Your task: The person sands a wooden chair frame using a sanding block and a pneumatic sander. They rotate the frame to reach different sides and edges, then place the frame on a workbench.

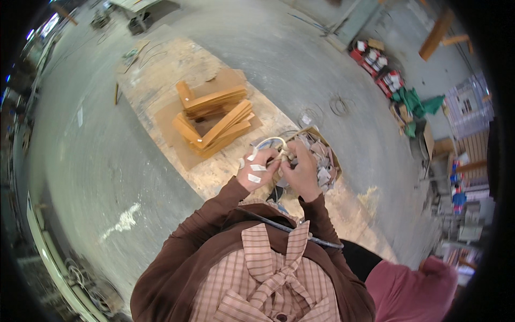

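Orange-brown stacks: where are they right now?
In the head view, the orange-brown stacks lie left of centre on a brown sheet, beyond and leftward of the left hand.

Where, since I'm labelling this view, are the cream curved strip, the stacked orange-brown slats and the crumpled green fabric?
Cream curved strip (275, 138), head view: top of its arc.
Stacked orange-brown slats (224, 124), head view: upper face, near side.
Crumpled green fabric (411, 101), head view: left-hand folds.

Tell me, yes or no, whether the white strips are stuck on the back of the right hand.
No, the white strips are on the left hand, while the right hand shows none on its back.
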Demonstrator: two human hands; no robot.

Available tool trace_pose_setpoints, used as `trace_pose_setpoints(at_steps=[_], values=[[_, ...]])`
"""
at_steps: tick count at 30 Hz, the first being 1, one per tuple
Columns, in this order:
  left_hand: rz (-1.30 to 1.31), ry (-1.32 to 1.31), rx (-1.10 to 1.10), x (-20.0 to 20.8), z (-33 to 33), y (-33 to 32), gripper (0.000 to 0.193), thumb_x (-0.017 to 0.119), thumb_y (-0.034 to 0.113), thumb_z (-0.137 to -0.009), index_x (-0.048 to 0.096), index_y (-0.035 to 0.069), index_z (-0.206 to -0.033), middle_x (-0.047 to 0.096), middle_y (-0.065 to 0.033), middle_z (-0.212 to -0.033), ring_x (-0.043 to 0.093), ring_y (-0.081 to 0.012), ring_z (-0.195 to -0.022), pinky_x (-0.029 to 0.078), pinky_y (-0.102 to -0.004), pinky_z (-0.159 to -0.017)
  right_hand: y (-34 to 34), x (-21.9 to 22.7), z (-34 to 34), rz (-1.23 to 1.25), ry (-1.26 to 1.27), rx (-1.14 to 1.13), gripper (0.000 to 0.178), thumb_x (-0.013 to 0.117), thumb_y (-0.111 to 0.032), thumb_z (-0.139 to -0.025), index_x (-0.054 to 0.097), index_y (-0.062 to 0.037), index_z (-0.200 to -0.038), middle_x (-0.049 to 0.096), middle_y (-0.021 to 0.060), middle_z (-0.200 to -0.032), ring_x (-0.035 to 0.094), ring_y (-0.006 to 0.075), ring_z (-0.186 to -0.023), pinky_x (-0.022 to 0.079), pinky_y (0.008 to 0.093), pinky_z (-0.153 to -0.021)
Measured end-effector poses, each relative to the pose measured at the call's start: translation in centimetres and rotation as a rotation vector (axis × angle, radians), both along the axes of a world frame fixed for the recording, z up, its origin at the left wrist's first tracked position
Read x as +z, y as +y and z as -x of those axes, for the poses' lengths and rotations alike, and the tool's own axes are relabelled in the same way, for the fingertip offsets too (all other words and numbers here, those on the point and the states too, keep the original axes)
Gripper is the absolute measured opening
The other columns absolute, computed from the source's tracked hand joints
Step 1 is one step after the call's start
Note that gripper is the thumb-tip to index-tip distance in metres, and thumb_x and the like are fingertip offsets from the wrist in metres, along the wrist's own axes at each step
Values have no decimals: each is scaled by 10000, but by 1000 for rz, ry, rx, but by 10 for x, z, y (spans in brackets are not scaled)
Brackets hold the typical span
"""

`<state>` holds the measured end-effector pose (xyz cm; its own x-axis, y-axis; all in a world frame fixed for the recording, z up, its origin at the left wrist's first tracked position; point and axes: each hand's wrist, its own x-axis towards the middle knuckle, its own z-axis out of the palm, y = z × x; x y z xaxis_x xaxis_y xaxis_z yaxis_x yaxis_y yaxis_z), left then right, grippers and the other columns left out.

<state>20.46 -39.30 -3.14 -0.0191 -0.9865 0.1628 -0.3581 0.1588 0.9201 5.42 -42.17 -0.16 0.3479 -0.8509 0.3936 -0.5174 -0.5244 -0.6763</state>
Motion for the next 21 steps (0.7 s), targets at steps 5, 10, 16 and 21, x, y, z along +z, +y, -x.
trace_pose_setpoints(at_steps=[5,10,16,21], values=[[-50,243,-96,20,13,-2,190,640,143,-876,615,-25,-962,613,-61,-741,544,-95,-668,443,-247,-620,-14,3,10,-199,-451,-169,261,573,42,-745,516,-29,-989,569,56,-834,574,139,-737,461,253,-659],[206,-31,-93,17,23,-21,123,639,113,-840,605,10,-899,598,-116,-731,568,-235,-640,444,-345,-594,-23,34,41,-465,-702,-4,447,543,77,-757,415,-39,-1169,570,37,-884,556,99,-791,461,230,-690],[198,-276,-249,-5,19,-34,249,669,79,-631,586,69,-866,575,-126,-751,568,-341,-698,451,-413,-621,-16,46,25,-626,-516,298,691,538,87,-702,301,-34,-1340,439,104,-1169,543,115,-810,466,263,-755],[389,-389,-199,-8,20,-33,323,680,96,-595,584,89,-903,588,-94,-832,577,-306,-797,443,-409,-684,-18,50,17,-384,-79,227,670,569,41,-672,350,-12,-1303,444,153,-1147,564,238,-857,470,305,-770]])
